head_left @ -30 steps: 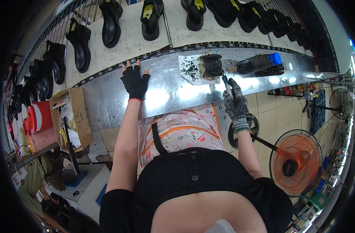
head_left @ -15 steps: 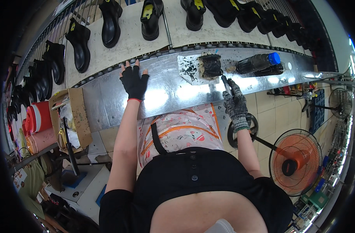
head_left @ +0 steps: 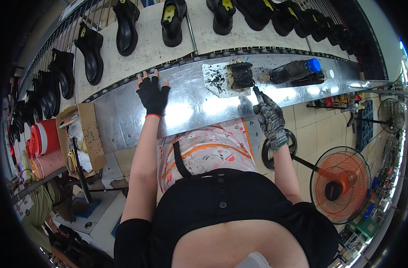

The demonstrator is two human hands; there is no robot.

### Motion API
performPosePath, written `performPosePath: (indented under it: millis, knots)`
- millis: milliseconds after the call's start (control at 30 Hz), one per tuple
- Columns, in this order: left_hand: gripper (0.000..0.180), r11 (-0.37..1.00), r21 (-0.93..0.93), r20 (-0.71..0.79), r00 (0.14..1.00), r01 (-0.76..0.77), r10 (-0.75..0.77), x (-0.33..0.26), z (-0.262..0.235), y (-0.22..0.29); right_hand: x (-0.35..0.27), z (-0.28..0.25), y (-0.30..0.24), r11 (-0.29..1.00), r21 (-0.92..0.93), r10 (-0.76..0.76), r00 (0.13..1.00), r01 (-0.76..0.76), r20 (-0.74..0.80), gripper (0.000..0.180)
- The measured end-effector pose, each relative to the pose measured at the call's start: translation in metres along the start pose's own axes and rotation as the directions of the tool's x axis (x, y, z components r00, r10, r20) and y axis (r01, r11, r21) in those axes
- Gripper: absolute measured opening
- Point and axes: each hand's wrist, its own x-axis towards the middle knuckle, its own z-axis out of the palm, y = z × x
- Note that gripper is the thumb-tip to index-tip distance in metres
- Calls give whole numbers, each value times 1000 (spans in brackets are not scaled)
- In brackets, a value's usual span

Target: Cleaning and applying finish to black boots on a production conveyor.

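My left hand (head_left: 152,95), in a black fingerless glove, rests flat with fingers spread on the shiny metal bench (head_left: 190,107), holding nothing. My right hand (head_left: 270,117), in a grey knit glove, grips a small dark brush (head_left: 257,94) whose tip points up toward a black, stained pot (head_left: 240,75). The pot stands on a smeared white sheet (head_left: 216,79) at the bench's far edge. Beyond the bench, black boots (head_left: 172,20) stand in a row on a pale conveyor belt (head_left: 146,44).
A dark bottle with a blue cap (head_left: 297,70) lies on the bench right of the pot. A cardboard box (head_left: 81,138) and red drums (head_left: 43,138) stand at the left. An orange floor fan (head_left: 340,183) is at the lower right.
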Motion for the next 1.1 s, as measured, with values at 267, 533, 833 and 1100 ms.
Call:
performPosePath:
  millis: [267, 533, 833, 1100]
  knots:
    - [58, 1000, -3, 4, 1000, 5, -5, 0, 1, -1, -3, 12, -2, 983, -171, -74, 993, 58, -91, 44]
    - [59, 1000, 16, 22, 1000, 11, -12, 1, 0, 1, 14, -10, 18, 934, 342, 89, 994, -105, 62, 35]
    - [59, 1000, 8, 1, 1000, -3, 3, 0, 2, 0, 22, -22, 32, 651, -395, -600, 758, 648, 255, 38]
    - [59, 1000, 8, 8, 1000, 4, -4, 0, 1, 0, 2, -2, 2, 999, 45, -4, 999, 6, -36, 38]
